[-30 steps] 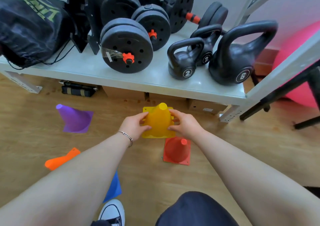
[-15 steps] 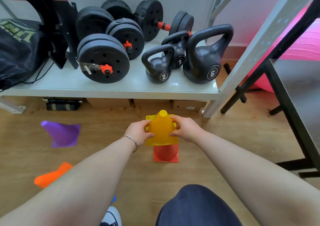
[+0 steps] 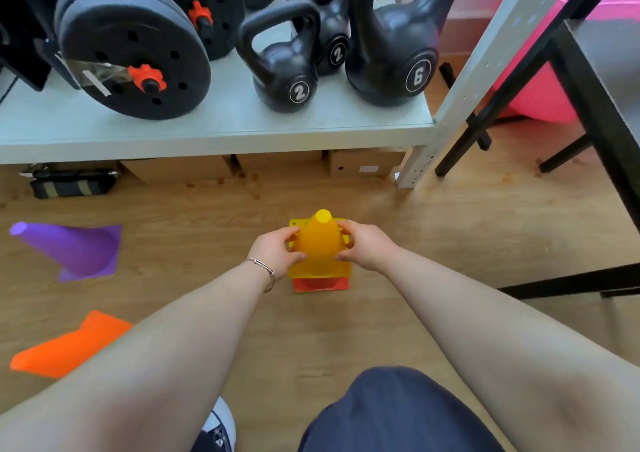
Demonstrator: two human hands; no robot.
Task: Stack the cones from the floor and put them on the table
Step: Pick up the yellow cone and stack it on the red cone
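While both hands, left hand point(image 3: 277, 250) and right hand point(image 3: 363, 247), clasp the yellow cone point(image 3: 320, 247) with fingers closed on its sides, it sits over the red cone point(image 3: 320, 284) on the floor; tilted seating could jam the stack.

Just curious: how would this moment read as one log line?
both hands grip yellow cone | over red cone | purple, orange lying on floor

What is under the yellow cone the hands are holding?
Under the yellow cone sits a red cone; only the front strip of its base shows. Its body and tip are covered, so how fully the yellow one is seated cannot be told. The left hand and right hand grip the yellow cone's sides.
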